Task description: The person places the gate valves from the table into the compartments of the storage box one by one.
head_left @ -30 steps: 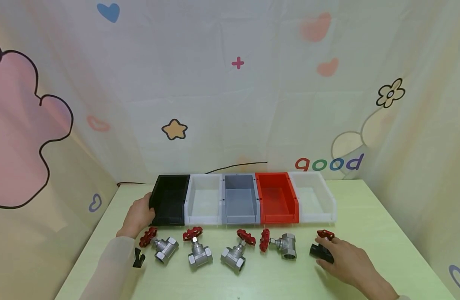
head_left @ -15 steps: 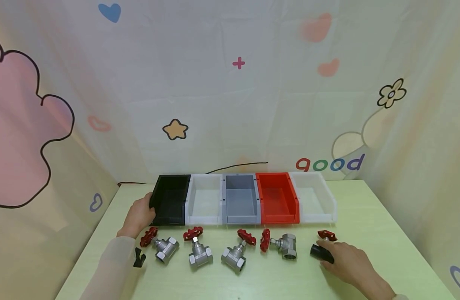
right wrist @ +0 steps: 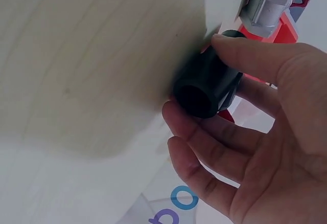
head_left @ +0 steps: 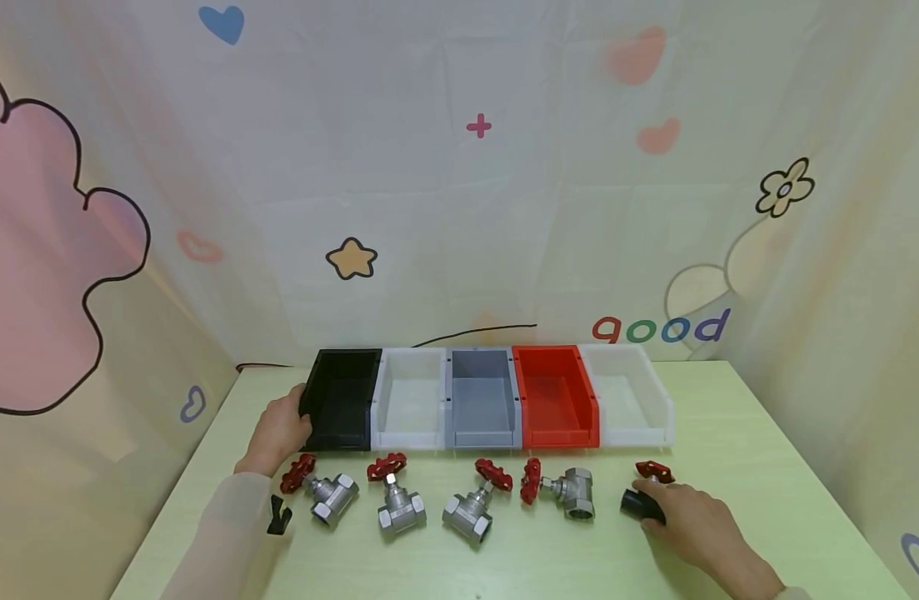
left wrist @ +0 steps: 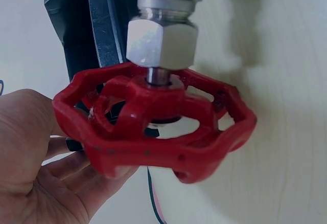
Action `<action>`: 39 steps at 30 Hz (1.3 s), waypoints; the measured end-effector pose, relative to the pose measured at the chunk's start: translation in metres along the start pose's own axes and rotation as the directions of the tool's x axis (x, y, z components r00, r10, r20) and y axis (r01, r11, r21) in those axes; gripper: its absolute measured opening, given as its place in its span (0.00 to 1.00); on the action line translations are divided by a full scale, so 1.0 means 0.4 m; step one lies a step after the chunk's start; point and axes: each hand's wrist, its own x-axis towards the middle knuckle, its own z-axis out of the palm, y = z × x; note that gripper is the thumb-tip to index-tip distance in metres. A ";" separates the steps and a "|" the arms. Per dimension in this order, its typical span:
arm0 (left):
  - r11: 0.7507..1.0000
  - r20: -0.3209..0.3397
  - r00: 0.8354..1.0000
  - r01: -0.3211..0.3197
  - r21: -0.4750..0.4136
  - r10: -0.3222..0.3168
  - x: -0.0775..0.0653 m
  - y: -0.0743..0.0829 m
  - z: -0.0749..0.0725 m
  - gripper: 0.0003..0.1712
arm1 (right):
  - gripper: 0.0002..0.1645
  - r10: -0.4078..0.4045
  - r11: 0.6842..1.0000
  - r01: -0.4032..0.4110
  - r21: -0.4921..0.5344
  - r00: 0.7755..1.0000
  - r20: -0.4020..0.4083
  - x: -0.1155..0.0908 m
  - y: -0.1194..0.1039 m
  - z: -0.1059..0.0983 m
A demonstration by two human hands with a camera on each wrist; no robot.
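Observation:
My right hand [head_left: 691,517] grips a valve with a black body [head_left: 641,505] and a red handwheel [head_left: 655,472] at the table's right. In the right wrist view the thumb lies over the black tubular body [right wrist: 207,83], its open end showing, with fingers around the other side. My left hand [head_left: 275,429] holds the left wall of the black bin [head_left: 341,440], thumb near its front corner. Close to that hand lies a metal valve [head_left: 332,497]; its red handwheel [left wrist: 153,152] fills the middle of the left wrist view and hides part of the fingers.
Right of the black bin stand a white bin [head_left: 408,439], a grey bin [head_left: 483,438], a red bin [head_left: 560,437] and another white bin [head_left: 639,437]. More metal valves [head_left: 402,510] lie in front. A small black forked piece [head_left: 279,517] shows beside the left sleeve.
My right thumb and fingers have shifted slightly on the black-bodied valve, exposing more of its handwheel. The left hand stays at the black bin.

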 end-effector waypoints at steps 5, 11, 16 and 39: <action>1.000 0.003 1.000 -0.001 0.003 0.001 -0.002 0.003 -0.001 0.34 | 0.30 -0.003 1.000 0.003 -0.002 1.000 -0.010 0.001 0.003 0.005; 1.000 0.013 1.000 0.000 0.005 0.000 -0.004 0.005 -0.004 0.34 | 0.29 -0.015 1.000 0.015 0.004 1.000 -0.025 0.002 0.005 0.008; 1.000 0.016 1.000 0.001 0.008 -0.001 -0.003 0.003 -0.003 0.34 | 0.29 -0.042 0.999 0.042 0.001 0.998 -0.052 0.002 0.005 0.010; 1.000 0.014 1.000 -0.005 0.007 0.005 -0.003 0.004 -0.003 0.34 | 0.29 -0.086 0.996 0.084 -0.019 0.990 -0.111 0.005 0.006 -0.047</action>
